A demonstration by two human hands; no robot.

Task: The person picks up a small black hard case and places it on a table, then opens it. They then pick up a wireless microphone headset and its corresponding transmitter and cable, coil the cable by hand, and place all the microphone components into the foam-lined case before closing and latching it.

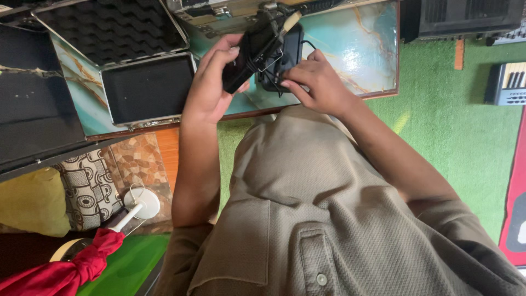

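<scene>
My left hand (211, 82) grips a black elongated device (253, 52), perhaps a microphone in a shock mount, holding it tilted above the table edge. My right hand (315, 82) touches the device's lower side with its fingertips, where a thin black cable (307, 44) loops out. Below both hands lies a low table with a teal marbled top (356, 44). My beige button shirt fills the lower middle of the view.
An open aluminium case with a black foam lid (115, 27) and a dark lined tray (145, 87) sits on the table's left. A keyboard (507, 82) and black box stand on green carpet to the right. Cushions, a red cloth and a white stand lie lower left.
</scene>
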